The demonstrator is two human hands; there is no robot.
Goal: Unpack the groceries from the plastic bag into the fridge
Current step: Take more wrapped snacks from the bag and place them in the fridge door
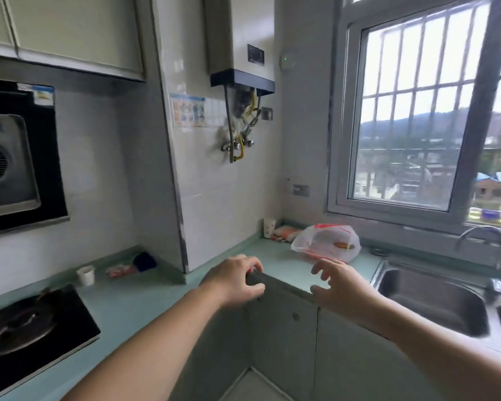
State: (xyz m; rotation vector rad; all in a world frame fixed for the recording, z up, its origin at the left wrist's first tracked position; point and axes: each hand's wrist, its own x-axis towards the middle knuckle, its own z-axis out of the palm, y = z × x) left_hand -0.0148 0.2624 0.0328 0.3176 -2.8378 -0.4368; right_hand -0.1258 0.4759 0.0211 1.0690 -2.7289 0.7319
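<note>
Both forearms reach out from the bottom of the view toward the corner of the desk [145,296]. My left hand [233,280] hangs over the desk's inner edge with the fingers loosely curled; its grip is released and holds nothing. My right hand [340,289] is spread, fingers apart and a little bent, thumb out to the side; that grip is released too, holding nothing.

Just beyond my right fingertips the bag [327,243] lies on the desk below the window [411,117], near the sink [434,299]. It is clear plastic with red print, slumped and crumpled, and something orange shows through it; I cannot tell what. My right hand is near it but apart from it.

Behind the bag, in the corner, stands a paper cup [269,227] with some packets [287,233] beside it. On the left run of the desk sits a 2nd cup [86,274], a red wrapper [119,270] and a dark blue thing [144,261]. Nearer me on the left is the stove [32,328], with a hood [12,160] above it. A water heater [240,39] hangs on the wall, pipes running down from it. A tap [482,235] rises behind the sink.
</note>
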